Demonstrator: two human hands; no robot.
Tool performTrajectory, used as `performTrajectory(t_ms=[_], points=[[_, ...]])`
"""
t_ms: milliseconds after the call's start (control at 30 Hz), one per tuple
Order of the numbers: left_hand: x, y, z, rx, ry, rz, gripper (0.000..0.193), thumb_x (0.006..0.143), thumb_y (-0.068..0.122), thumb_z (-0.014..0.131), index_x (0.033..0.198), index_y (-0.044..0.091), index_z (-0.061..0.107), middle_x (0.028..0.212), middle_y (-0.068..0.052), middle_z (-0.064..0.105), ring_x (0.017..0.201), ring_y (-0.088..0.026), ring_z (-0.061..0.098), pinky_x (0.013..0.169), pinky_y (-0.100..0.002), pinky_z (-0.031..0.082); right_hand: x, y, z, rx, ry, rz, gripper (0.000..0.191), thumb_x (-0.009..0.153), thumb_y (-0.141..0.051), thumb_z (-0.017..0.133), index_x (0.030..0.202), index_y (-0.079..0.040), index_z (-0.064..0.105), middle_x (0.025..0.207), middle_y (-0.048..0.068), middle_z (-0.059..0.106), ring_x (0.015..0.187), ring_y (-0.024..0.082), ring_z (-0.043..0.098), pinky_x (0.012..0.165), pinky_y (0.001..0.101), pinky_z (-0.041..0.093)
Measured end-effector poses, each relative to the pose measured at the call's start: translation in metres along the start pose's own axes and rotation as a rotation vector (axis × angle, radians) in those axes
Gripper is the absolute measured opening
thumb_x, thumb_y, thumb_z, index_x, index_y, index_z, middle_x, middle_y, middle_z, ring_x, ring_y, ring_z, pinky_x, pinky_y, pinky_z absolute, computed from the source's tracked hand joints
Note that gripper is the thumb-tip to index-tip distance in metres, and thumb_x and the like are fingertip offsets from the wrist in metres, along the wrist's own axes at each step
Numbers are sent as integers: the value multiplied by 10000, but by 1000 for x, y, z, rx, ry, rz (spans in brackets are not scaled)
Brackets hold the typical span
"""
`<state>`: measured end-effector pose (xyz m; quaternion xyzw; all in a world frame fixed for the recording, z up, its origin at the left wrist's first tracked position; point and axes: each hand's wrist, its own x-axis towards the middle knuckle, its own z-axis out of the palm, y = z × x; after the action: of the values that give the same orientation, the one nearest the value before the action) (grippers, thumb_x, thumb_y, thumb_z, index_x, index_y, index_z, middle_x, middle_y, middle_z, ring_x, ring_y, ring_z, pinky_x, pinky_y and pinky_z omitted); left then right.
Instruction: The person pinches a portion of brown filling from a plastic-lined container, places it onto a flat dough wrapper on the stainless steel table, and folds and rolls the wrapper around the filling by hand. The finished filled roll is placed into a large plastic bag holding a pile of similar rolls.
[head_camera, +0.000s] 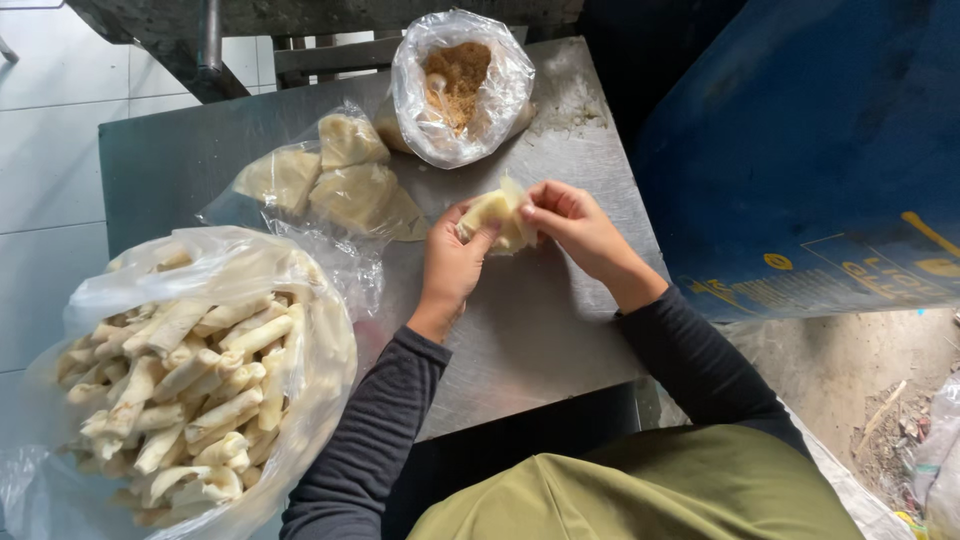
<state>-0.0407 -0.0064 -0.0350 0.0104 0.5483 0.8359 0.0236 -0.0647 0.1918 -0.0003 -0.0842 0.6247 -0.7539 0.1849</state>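
Note:
Both of my hands hold one pale wrapper roll (493, 213) just above the metal table (530, 330). My left hand (450, 262) grips its left end with the thumb on top. My right hand (575, 228) pinches the wrapper's right edge with its fingertips. A clear bag of brown crumbly filling (458, 85) stands beyond my hands. A clear bag with stacked pale wrapper sheets (330, 180) lies to the left of my hands.
A large clear bag full of several finished rolls (190, 380) sits at the table's left front. A big blue container (810, 150) stands right of the table. White floor tiles (45, 150) show at the left, rubble (900, 430) on the ground at the lower right.

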Motion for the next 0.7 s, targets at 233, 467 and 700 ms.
performTrajectory(t_ms=[233, 467, 700], points=[[3, 4, -3, -119, 34, -96, 308, 962, 144, 711, 1232, 7, 654, 1081, -47, 738, 928, -108, 709, 799, -284, 602, 31, -22, -44, -152, 417, -507, 227, 1013, 73, 571, 1148, -19, 728, 1011, 49, 738, 886, 98, 681, 810, 262, 561], [-1, 0, -4, -144, -2, -68, 304, 994, 137, 704, 1260, -3, 659, 1108, -73, 746, 948, -120, 707, 843, -285, 583, 40, -18, -36, -1377, 454, -742, 190, 901, 16, 678, 1051, -49, 776, 1111, 101, 753, 1024, 305, 690, 907, 406, 532], [-6, 7, 1, -98, 13, -120, 303, 987, 153, 694, 1258, 22, 657, 1105, -40, 737, 945, -104, 705, 813, -284, 596, 33, -12, -32, -1413, 384, -708, 202, 904, 25, 666, 1055, -55, 775, 1130, 88, 752, 1060, 300, 692, 937, 417, 513]])
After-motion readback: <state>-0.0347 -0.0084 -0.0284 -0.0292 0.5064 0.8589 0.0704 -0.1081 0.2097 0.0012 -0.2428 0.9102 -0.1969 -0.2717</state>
